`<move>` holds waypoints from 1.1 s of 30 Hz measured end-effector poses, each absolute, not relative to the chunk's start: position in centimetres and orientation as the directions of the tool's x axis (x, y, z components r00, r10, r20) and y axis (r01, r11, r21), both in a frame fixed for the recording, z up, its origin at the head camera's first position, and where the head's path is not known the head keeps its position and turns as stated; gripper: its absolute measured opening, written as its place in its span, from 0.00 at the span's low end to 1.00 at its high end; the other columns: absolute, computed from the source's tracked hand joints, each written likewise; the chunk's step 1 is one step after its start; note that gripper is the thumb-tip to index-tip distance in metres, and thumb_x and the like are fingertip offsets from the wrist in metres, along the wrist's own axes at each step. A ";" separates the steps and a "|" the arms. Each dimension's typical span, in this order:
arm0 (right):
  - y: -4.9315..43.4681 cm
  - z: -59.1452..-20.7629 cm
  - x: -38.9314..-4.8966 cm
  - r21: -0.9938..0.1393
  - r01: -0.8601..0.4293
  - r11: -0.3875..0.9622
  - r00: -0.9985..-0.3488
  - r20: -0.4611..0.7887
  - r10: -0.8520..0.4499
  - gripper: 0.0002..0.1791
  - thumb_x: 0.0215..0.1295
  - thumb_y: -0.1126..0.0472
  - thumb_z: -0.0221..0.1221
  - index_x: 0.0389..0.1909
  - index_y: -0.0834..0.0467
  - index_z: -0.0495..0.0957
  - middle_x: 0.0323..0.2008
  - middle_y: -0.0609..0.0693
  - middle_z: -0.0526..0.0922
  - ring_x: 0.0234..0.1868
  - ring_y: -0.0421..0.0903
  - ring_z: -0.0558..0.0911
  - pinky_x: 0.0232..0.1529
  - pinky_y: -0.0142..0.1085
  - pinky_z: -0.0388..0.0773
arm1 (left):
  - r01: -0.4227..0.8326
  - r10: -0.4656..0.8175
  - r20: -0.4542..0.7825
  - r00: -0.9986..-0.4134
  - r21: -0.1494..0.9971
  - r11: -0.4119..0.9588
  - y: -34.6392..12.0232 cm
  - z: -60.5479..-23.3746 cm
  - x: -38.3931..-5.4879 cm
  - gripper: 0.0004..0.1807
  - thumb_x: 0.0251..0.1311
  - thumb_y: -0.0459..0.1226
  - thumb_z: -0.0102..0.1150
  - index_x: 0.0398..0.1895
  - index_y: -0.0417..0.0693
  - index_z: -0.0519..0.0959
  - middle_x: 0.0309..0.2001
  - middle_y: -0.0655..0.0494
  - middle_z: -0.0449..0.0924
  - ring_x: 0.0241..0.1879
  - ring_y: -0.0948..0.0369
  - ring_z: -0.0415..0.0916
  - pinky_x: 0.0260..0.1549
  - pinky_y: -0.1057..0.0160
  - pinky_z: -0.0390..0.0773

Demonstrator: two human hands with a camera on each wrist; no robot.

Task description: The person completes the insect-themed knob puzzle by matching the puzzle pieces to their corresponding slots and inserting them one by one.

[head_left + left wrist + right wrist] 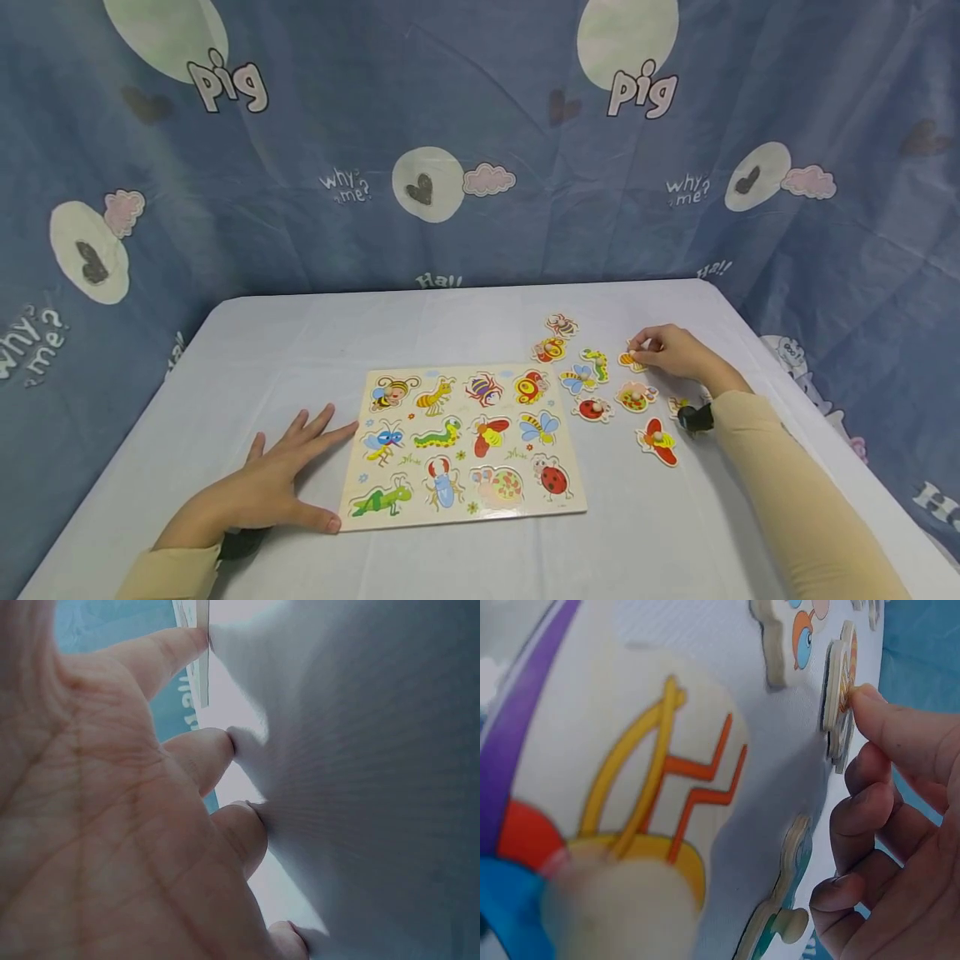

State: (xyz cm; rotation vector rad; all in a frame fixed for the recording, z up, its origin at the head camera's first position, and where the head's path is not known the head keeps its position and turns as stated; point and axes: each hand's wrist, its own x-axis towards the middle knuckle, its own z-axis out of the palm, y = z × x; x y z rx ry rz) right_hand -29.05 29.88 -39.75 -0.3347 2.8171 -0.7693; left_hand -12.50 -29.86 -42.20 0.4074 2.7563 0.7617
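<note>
Fingers spread, my left hand [270,483] lies beside the wooden insect puzzle board [405,518]. Its thumb is at the lower left corner and its index finger at the left edge. Right of the board, my right hand [678,354] pinches a small yellow-orange striped puzzle piece [632,361] between thumb and fingers. That piece [838,690] stands edge-on in the right wrist view, partly hidden by the thumb. Around this hand lie a snail piece [636,397], a caterpillar piece [596,365] and a piece partly hidden under the wrist [677,406].
Several more knobbed pieces lie right of the board: a spider [562,325], a round-winged butterfly [549,350], a dragonfly [577,379], a ladybug [592,409] and a red-winged bug [657,442]. A white cloth covers the table [300,350]; a blue printed curtain [480,100] hangs behind.
</note>
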 end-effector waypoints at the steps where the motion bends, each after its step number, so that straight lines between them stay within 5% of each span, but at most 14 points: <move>1: 29.8 -39.7 -29.0 -0.518 -0.165 0.839 -0.953 -0.135 -0.271 0.14 0.76 0.58 0.65 0.54 0.62 0.84 0.31 0.50 0.76 0.34 0.47 0.72 0.36 0.38 0.67 | 0.198 0.330 -0.166 -0.929 0.531 0.824 -29.9 -42.2 -12.5 0.70 0.27 0.62 0.89 0.83 0.72 0.65 0.88 0.39 0.43 0.85 0.26 0.31 0.64 0.09 0.24; 33: 26.1 -38.4 -29.9 -0.538 -0.200 0.819 -0.958 -0.070 -0.279 0.12 0.80 0.58 0.60 0.50 0.64 0.82 0.31 0.49 0.77 0.33 0.45 0.73 0.35 0.37 0.70 | 0.192 0.329 -0.172 -0.928 0.536 0.822 -29.8 -41.8 -12.4 0.70 0.27 0.63 0.89 0.83 0.70 0.65 0.89 0.40 0.42 0.85 0.27 0.30 0.65 0.10 0.23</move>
